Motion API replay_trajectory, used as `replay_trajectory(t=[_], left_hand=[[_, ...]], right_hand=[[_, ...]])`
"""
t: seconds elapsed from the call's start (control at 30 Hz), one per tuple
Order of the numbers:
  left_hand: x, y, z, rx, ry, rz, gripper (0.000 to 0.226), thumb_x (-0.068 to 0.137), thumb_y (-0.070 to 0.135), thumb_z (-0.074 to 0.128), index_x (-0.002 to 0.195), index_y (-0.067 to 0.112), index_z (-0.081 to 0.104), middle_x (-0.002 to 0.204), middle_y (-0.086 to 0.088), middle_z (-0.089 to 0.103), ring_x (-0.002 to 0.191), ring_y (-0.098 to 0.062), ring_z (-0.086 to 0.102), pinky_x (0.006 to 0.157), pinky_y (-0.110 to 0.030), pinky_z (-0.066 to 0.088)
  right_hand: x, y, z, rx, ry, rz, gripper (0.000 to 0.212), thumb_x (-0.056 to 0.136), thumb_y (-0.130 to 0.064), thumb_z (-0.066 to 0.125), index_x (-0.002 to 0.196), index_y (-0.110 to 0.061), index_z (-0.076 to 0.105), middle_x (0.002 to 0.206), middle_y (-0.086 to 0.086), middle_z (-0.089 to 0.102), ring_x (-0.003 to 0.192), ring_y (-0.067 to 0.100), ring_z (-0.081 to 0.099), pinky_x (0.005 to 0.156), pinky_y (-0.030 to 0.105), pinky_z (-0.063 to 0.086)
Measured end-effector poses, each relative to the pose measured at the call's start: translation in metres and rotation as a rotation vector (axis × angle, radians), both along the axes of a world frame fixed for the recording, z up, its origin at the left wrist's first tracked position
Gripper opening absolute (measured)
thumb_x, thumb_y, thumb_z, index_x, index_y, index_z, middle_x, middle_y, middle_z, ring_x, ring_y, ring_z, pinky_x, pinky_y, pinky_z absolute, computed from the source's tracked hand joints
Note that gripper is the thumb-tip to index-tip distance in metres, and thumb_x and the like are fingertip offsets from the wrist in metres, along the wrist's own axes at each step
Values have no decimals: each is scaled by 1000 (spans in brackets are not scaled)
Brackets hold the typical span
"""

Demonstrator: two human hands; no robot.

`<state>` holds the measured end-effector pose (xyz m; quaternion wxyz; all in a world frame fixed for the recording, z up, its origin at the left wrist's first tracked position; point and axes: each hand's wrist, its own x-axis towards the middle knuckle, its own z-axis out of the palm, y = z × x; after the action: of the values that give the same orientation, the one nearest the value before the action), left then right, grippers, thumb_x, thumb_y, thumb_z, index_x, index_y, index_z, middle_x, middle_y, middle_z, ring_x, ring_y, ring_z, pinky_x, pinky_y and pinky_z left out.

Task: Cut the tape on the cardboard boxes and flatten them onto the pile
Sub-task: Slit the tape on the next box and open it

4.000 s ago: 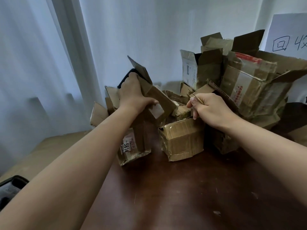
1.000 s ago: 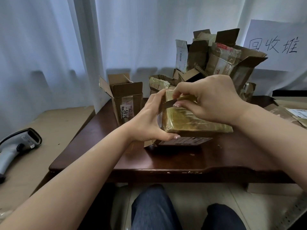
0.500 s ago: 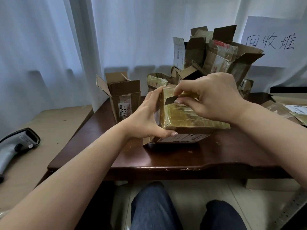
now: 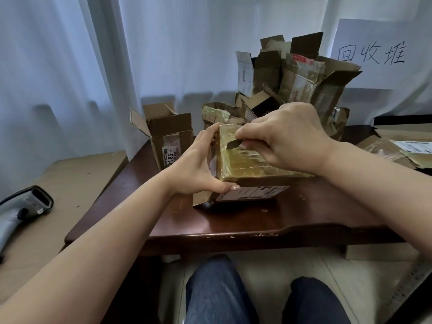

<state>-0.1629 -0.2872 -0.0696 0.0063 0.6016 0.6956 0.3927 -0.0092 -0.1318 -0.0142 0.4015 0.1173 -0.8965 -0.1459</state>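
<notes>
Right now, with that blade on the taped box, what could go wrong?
1. The right hand holds a small blade on the taped box, its tip toward the left hand gripping the box's end. A slip could nick those fingers.
2. The box sits on a loose flap, so it might rock under pressure.
3. The glossy tape could let the blade skid rather than bite.
</notes>
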Motion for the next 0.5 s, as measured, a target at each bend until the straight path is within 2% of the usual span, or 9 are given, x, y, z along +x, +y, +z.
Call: replay_trajectory(t=[0.1, 0.23, 0.4, 0.5], left_hand=[[-1, 0, 1, -10, -2, -16, 114, 55, 46, 88, 147, 22, 24, 137, -2, 44, 133, -21, 40, 107, -46, 40], [-4, -11, 2, -25, -83, -52, 107, 58, 37, 85, 145, 16, 26, 136, 0, 45, 127, -3, 44, 98, -16, 40], [-13, -27, 2, -39, -134, -60, 102, 59, 35, 83, 144, 21, 28, 134, 4, 49, 128, -7, 45, 102, -21, 41], [-16, -28, 4, -58, -149, -45, 100, 59, 36, 83, 142, 29, 29, 134, 5, 49, 127, -8, 45, 100, -26, 45]], right_hand=[[1, 2, -2, 2, 0, 9, 25, 89, -34, 51, 91, -27, 75, 78, -9, 73, 65, 24, 69, 55, 29, 43], [9, 23, -7, 41, -83, -78, 21, 87, -33, 56, 91, -29, 75, 78, -10, 73, 67, 20, 70, 60, 24, 32], [31, 59, -17, 12, -38, -178, 16, 83, -31, 60, 89, -25, 75, 79, -7, 74, 65, 21, 69, 58, 29, 39], [36, 69, -20, -52, -5, -213, 23, 86, -35, 54, 90, -25, 74, 77, -6, 74, 65, 20, 69, 62, 32, 42]])
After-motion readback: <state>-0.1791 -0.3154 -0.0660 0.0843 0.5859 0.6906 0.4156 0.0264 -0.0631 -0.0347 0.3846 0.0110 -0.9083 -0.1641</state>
